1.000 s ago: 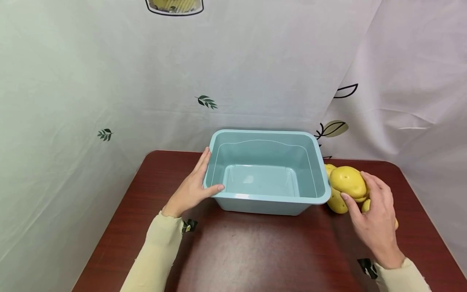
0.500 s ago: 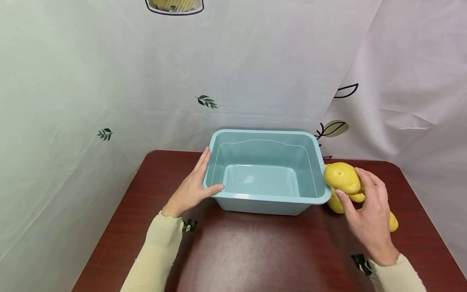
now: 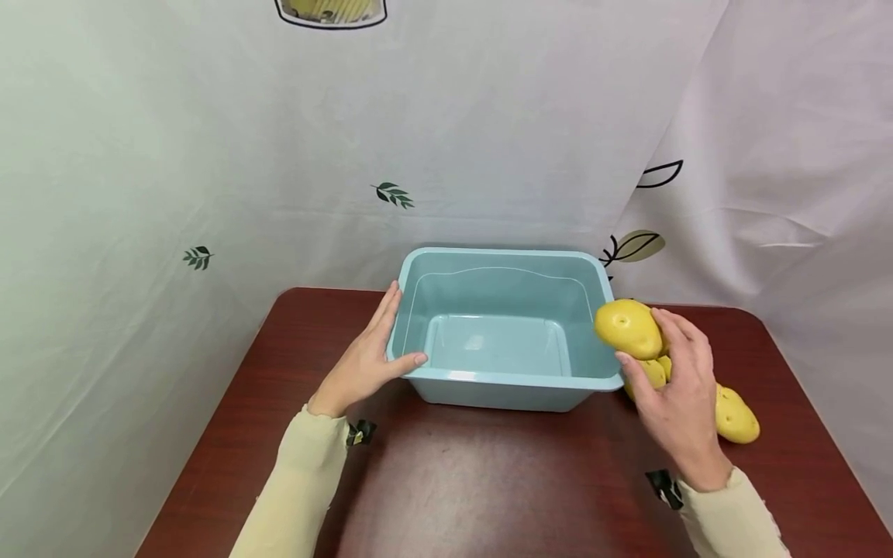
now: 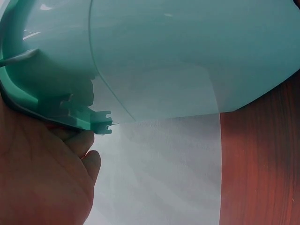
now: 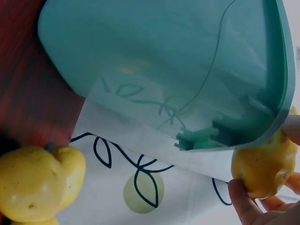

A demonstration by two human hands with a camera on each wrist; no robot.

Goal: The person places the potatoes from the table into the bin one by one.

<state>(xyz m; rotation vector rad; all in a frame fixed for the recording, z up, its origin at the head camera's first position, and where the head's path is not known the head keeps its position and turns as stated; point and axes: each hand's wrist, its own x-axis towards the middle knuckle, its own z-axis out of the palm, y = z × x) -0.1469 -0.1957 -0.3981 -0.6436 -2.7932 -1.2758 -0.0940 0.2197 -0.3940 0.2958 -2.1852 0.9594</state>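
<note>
A light blue plastic basin [image 3: 509, 379] stands on the table with nothing inside. Along its left rim rests my left hand [image 3: 359, 368], fingers straight and the thumb lying over the front corner. My right hand [image 3: 680, 403] pinches a yellow potato [image 3: 628, 329] between thumb and fingers, raised at the basin's right rim. In the right wrist view, the held potato [image 5: 262, 171] appears just beyond the basin's edge, with the fingers around it. The left wrist view has the left hand [image 4: 47, 173] against the underside of the basin's rim.
More yellow potatoes lie right of the basin: one potato [image 3: 736, 416] to the right of the right hand, others [image 3: 652, 374] partly hidden behind it. A dark red wooden table [image 3: 474, 473] carries everything. White patterned cloth [image 3: 488, 139] hangs behind.
My right hand has carried the potato left and slightly up, from over the other potatoes to the basin's right rim. My left hand keeps its place on the basin.
</note>
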